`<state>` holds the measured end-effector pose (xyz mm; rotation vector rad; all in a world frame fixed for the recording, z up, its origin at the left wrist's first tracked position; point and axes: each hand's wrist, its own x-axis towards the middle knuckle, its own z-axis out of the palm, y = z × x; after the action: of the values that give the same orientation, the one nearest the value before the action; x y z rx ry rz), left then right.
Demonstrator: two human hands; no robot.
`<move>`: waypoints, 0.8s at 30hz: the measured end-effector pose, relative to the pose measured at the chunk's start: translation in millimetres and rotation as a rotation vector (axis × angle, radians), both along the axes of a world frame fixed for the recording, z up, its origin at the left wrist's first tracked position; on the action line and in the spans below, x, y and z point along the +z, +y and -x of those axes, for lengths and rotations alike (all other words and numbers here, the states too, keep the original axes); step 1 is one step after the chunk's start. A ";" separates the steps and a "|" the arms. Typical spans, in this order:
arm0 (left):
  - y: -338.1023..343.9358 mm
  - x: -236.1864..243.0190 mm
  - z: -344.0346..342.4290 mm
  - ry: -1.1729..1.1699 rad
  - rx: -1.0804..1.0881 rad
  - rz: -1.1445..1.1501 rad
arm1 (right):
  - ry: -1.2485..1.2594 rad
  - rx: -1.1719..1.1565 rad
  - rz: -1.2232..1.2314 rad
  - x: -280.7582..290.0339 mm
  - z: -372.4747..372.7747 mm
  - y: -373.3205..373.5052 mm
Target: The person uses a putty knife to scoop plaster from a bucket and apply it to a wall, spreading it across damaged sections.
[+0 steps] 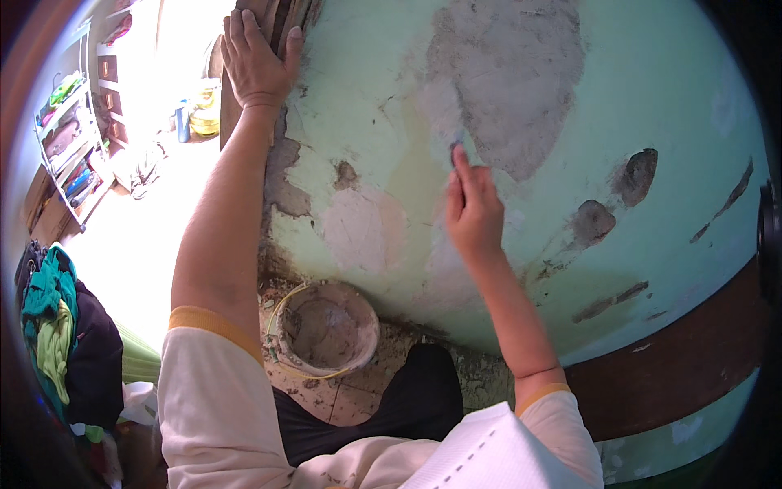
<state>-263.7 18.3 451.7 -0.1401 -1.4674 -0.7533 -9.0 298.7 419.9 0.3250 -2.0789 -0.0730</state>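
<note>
Step in hand: a patch of grey plaster [509, 77] is being worked on the pale green wall [668, 106]; judged from the pose, the filler is being spread or smoothed along the patch's lower left edge.
Right hand [472, 208]: fingers are pressed together around a small tool [456, 148], of which only a bluish tip is seen; its kind cannot be told.
Tool relative to grip: the tip stands out at 12 o'clock from the fingers and is touching the wall at the patch's edge.
Left hand [257, 57]: laid flat, fingers spread, against the wall's corner edge at 10 o'clock from the right hand; nothing is held.
Bucket [326, 326]: set on the floor at 7 o'clock from the right hand, well apart, grey mix inside.
Next move calls for: light, even pressure, so that the fresh edge is feathered into the paint.
</note>
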 end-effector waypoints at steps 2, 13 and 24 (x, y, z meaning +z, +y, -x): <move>-3.9 -3.8 0.1 0.015 0.001 0.010 | 0.148 0.080 0.013 31.4 7.3 -6.8; -5.6 -1.4 -1.4 -0.013 0.000 -0.006 | 0.181 -0.005 -0.278 136.2 28.6 15.0; -3.4 -2.4 6.1 0.013 0.016 -0.023 | 0.048 0.156 0.008 78.1 -2.9 8.6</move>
<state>-269.7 14.9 449.3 -0.1154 -1.4453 -0.7554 -6.2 307.3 498.0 0.4750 -1.9987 0.0208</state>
